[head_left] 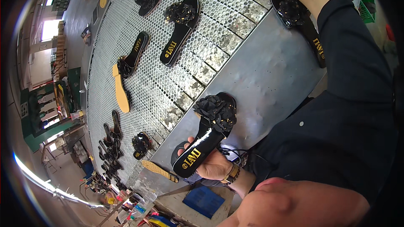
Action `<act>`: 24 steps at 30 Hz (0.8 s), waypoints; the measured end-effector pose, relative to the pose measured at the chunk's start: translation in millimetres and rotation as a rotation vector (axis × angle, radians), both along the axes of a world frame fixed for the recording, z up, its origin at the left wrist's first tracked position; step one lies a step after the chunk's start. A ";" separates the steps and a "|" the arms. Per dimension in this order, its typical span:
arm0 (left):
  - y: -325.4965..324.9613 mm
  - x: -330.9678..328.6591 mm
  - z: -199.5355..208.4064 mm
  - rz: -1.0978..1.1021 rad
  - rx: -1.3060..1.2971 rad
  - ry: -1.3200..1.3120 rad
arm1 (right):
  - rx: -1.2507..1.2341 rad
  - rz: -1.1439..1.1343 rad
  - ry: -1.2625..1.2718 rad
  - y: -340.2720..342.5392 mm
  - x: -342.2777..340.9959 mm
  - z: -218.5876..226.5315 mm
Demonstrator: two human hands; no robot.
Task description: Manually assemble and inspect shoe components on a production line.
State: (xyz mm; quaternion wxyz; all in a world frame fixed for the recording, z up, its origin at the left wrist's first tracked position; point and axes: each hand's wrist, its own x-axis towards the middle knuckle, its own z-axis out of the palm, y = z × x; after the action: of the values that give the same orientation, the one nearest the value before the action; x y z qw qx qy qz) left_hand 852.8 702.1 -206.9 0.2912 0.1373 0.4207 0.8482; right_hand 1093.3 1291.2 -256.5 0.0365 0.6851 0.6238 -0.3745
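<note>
A black slide sandal (201,148) with a glossy strap, a black fabric flower with gold flecks and gold print on its insole rests in my left hand (216,166). The fingers curl round its heel half. A dark rounded piece shows behind the heel; I cannot make out what it is. Below it, a sandal with a tan patterned sole (160,171) lies at the edge of the metal table. My right forearm reaches past the upper edge, so that hand is out of the picture. Beside that arm lies another black flowered sandal (294,14).
A white honeycomb-patterned conveyor (202,29) runs along a grey metal ledge (269,67). On it are several black flowered sandals, one with its tan sole (121,90) up, and a cluster of sandals (111,147) farther off. A green crate (367,4) stands upper right, a blue sheet (204,201) below.
</note>
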 end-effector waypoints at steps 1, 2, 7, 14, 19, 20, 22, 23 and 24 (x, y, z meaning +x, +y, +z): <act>-0.2 -0.2 -0.1 0.010 -0.002 -0.005 | 0.011 0.021 -0.021 -0.5 -4.1 3.9; -0.2 -1.2 -1.3 0.015 0.001 -0.007 | 0.022 0.041 -0.041 0.0 -6.8 7.7; -4.1 -4.2 -6.5 0.043 0.000 -0.026 | 0.069 0.121 -0.126 -17.2 -15.5 23.4; 3.9 18.4 -3.6 -0.044 -0.003 -0.062 | 0.143 0.252 -0.243 -26.8 -19.8 41.7; 7.5 2.7 0.2 0.057 0.027 -0.089 | 0.426 0.382 -0.161 -182.0 -128.4 131.2; 8.6 1.7 0.5 0.048 0.077 -0.094 | 0.484 0.408 -0.062 -235.8 -141.9 151.1; 4.8 -1.7 5.3 0.058 0.015 -0.070 | 0.592 0.490 0.162 -312.2 -165.2 181.9; 14.7 5.1 1.5 0.005 0.005 -0.093 | 0.622 0.499 0.242 -338.9 -155.4 184.4; 20.2 10.3 -6.9 -0.026 -0.025 -0.134 | 0.649 0.516 0.331 -364.7 -149.4 186.9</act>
State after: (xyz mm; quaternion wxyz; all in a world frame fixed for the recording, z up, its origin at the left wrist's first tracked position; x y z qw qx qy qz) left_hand 863.1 722.3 -213.7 0.3316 0.0820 0.4091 0.8462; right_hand 943.9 926.5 -69.6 -0.1882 0.4140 0.8570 -0.2426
